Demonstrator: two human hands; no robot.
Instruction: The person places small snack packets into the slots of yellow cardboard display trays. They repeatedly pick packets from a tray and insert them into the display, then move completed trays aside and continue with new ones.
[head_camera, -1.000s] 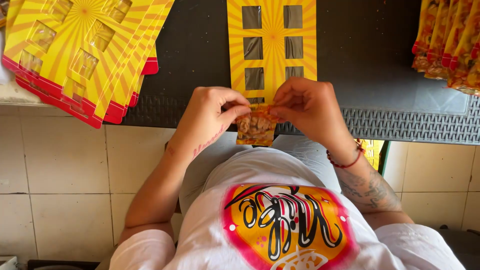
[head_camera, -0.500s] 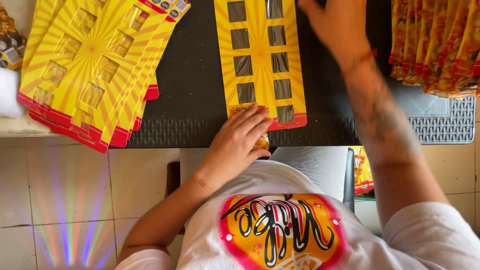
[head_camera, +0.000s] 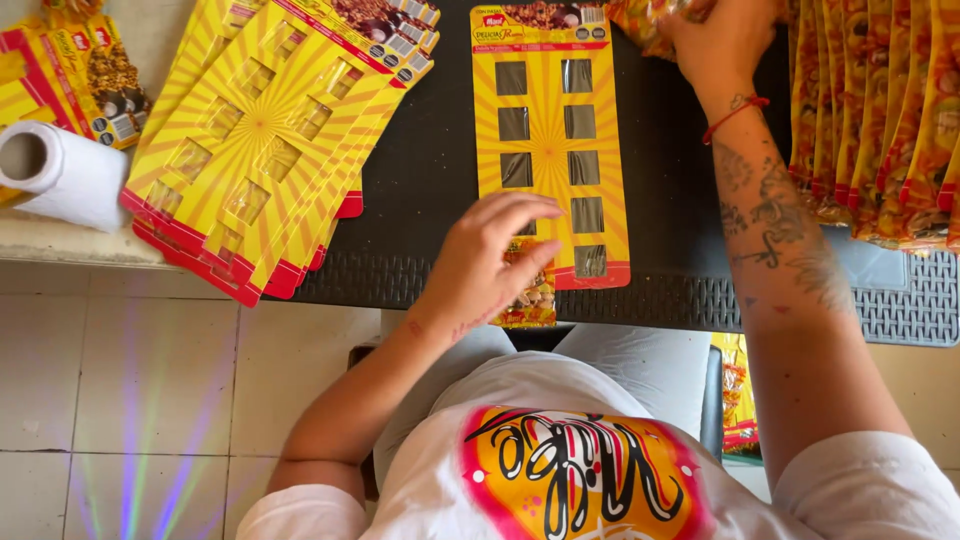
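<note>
The dark, flat-topped desk (head_camera: 430, 200) fills the upper part of the view, with a ribbed black mat (head_camera: 900, 310) along its near edge. On its left side lies a fanned stack of yellow sunburst cardboard display cards with red edges (head_camera: 260, 150); beside that stack, at the far left, a white paper towel roll (head_camera: 65, 175) lies on its side.

In the middle of the desk a single long yellow display card with two columns of rectangular cut-out windows (head_camera: 550, 150) lies flat, its red bottom edge near the mat. Along the right edge hangs a row of yellow and orange snack packets (head_camera: 880, 120), overlapping one another.

The left hand (head_camera: 490, 265) rests at the lower left corner of the single card, fingers loosely curled and spread, lying on top of a small clear snack sachet (head_camera: 530, 300) that pokes out beneath the palm, partly under the card's bottom corner. Whether the fingers pinch it cannot be told.

The right hand (head_camera: 720, 40) reaches to the far edge of the desk, closed around a crinkled orange packet (head_camera: 645, 20) just right of the card's top.
</note>
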